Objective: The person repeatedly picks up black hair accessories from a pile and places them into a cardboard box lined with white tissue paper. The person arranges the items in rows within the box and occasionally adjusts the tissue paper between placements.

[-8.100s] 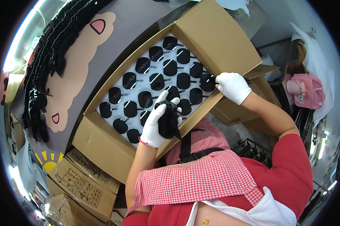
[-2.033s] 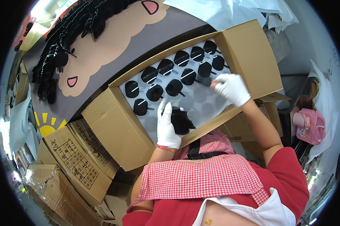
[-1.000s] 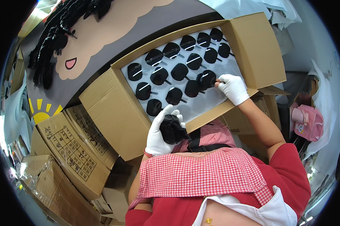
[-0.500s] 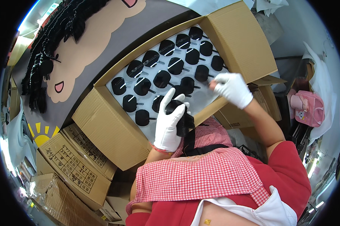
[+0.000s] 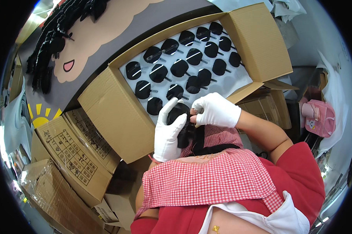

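My left hand (image 5: 167,136), in a white glove, is wrapped round a stack of glossy black round lens-like discs (image 5: 176,113) close to my apron. My right hand (image 5: 217,111) wears a white glove too, with bare fingertips showing. Its thumb and fingers are pinched together at the right side of that stack; whatever lies between them is hidden. Beyond both hands, many similar black discs (image 5: 179,68), each with a short tab, lie in slanting rows on a white sheet (image 5: 234,80) inside an open cardboard box (image 5: 119,64).
A grey table (image 5: 86,78) with cartoon pictures runs behind the box, with a heap of black tabbed pieces (image 5: 41,70) at its left. Cardboard cartons (image 5: 72,152) stand at the lower left. A pink bag (image 5: 320,117) sits at the right beside white sheeting.
My right hand has come from over the box's right part to the stack in my left hand. My left hand has shifted slightly left and nearer, and the view has moved a little.
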### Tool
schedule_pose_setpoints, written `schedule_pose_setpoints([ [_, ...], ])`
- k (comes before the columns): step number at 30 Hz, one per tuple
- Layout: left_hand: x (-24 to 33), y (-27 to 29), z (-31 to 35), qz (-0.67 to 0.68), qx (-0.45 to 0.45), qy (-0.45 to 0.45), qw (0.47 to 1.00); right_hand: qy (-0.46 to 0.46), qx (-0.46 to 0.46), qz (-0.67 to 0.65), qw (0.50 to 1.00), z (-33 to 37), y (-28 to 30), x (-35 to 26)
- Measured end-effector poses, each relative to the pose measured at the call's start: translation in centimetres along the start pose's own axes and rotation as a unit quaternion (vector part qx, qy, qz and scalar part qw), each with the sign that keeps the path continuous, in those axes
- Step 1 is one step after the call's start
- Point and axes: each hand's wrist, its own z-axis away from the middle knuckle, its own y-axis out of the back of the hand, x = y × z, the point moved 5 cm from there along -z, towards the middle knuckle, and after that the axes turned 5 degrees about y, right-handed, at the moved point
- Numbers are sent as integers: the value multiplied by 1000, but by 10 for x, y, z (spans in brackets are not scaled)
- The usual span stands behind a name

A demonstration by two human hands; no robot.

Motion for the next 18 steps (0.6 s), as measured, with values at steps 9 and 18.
schedule_pose_setpoints([
  [9, 57, 92, 56, 228, 21, -93, 969, 9, -6, 88, 996, -16, -41, 9],
  [18, 65, 80, 40, 120, -84, -79, 986, -71, 68, 272, 957, 19, 22, 66],
])
